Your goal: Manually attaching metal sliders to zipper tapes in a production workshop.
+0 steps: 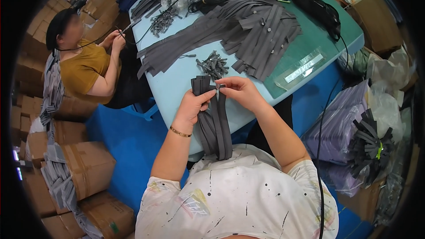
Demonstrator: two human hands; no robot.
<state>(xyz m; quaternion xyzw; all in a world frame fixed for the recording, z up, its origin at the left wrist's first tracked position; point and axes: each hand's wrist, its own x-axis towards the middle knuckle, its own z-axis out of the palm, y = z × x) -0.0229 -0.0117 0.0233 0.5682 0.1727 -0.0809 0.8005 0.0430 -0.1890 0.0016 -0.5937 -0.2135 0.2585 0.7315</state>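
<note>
My left hand (194,107) is closed around a bundle of long dark grey zippers (211,135), whose lower ends hang down to my lap. One zipper stands apart from the rest at the top. There my right hand (241,93) pinches its upper end, fingertips and thumb together close to my left thumb. Something small and pale shows at the fingertips, too tiny to make out fully. Just beyond my hands, a small heap of grey zipper pulls (212,65) lies on the table (177,79).
Many grey zippers (199,31) spread across the table, with another pile of pulls (163,21) farther left. A black pouch (316,13) lies at the right. A co-worker (90,62) sits at the left holding a cord. Cartons (86,166) and wrapped bundles (338,119) flank me.
</note>
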